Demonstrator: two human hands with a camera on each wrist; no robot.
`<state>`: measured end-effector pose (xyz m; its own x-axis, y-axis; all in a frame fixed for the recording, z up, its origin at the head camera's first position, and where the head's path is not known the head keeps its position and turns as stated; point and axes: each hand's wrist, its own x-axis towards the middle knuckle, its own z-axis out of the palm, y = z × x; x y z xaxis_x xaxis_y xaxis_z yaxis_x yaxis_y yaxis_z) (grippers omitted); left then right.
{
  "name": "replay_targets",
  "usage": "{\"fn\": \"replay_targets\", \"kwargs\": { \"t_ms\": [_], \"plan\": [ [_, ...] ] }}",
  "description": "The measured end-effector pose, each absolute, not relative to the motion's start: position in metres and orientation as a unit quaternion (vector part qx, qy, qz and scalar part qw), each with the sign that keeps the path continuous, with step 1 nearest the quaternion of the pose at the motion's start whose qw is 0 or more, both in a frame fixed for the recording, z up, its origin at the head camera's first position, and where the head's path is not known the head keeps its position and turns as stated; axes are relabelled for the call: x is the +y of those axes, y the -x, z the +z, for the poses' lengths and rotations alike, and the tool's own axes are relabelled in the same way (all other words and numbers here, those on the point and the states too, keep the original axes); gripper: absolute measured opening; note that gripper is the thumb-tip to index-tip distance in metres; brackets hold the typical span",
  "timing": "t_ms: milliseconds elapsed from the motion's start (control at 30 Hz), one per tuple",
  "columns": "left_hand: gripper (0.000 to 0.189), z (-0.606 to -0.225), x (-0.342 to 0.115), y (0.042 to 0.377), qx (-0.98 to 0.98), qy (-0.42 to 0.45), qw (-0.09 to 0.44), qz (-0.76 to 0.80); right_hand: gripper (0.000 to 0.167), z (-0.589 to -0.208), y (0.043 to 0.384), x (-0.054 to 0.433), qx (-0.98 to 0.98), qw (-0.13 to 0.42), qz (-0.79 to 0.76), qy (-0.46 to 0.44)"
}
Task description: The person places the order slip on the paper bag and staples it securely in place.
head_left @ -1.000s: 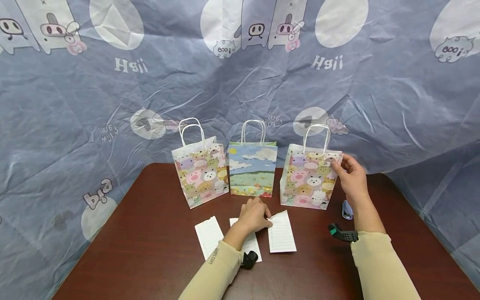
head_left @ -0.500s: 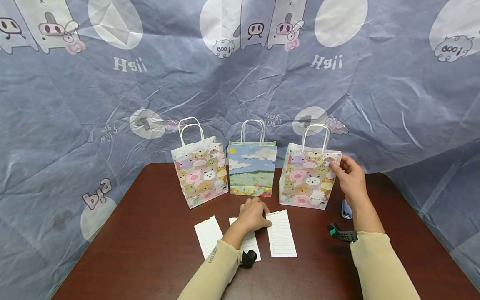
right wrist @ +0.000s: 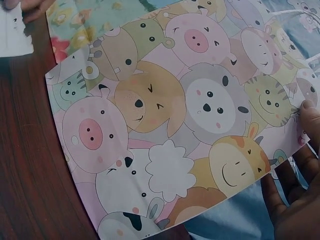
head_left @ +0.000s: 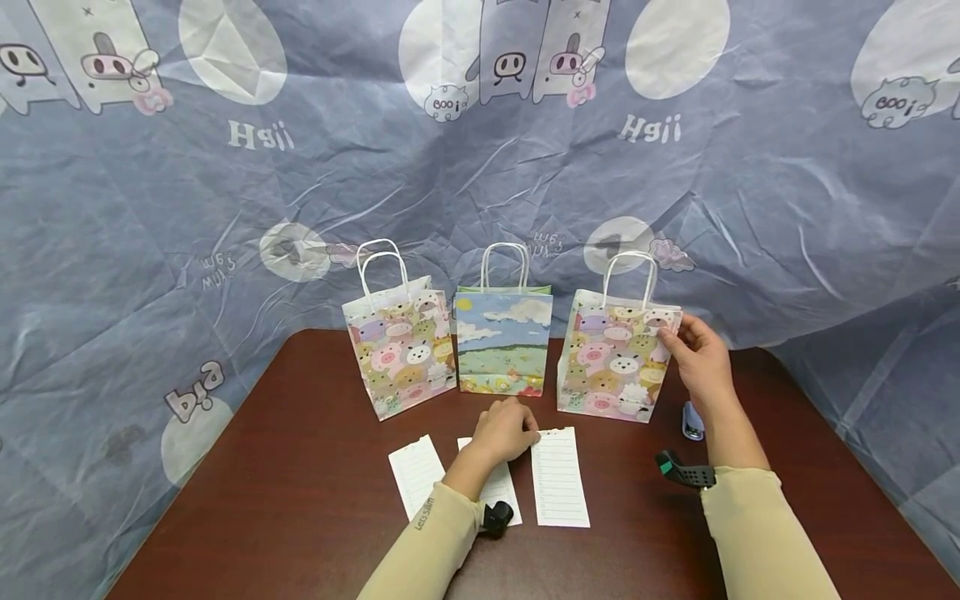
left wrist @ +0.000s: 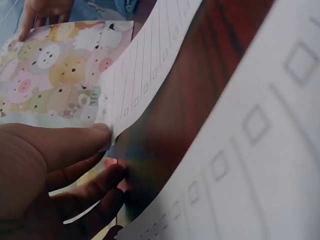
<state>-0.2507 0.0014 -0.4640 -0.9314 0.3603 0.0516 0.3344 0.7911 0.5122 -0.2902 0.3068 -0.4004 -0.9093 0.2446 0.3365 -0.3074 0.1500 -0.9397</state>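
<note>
Right-hand sheet [head_left: 561, 483] on table, lined face up, in front of right bag and middle bag [head_left: 504, 342]. Long axis runs from bags toward person; ragged short end points at bags. Left hand [head_left: 501, 429] pinches its ragged-end corner. Right bag [head_left: 609, 358] upright, long axis vertical, handles up, animal print facing person; right hand [head_left: 703, 360] grips its upper side edge. Left bag [head_left: 405, 350] stands turned slightly. Table [head_left: 300, 492] dark red-brown, glossy. Behind: creased grey-blue cartoon cloth [head_left: 375, 179].
</note>
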Motion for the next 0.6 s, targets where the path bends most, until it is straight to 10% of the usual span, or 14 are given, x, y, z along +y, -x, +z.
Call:
{"fn": "replay_targets", "kwargs": {
  "t_ms": [600],
  "plan": [
    [0.008,-0.4554,0.0015,0.2524,0.924,-0.16,0.022,0.348,0.011,-0.4054,0.2855,0.3086,-0.679,0.212,0.702,-0.036]
  ]
}}
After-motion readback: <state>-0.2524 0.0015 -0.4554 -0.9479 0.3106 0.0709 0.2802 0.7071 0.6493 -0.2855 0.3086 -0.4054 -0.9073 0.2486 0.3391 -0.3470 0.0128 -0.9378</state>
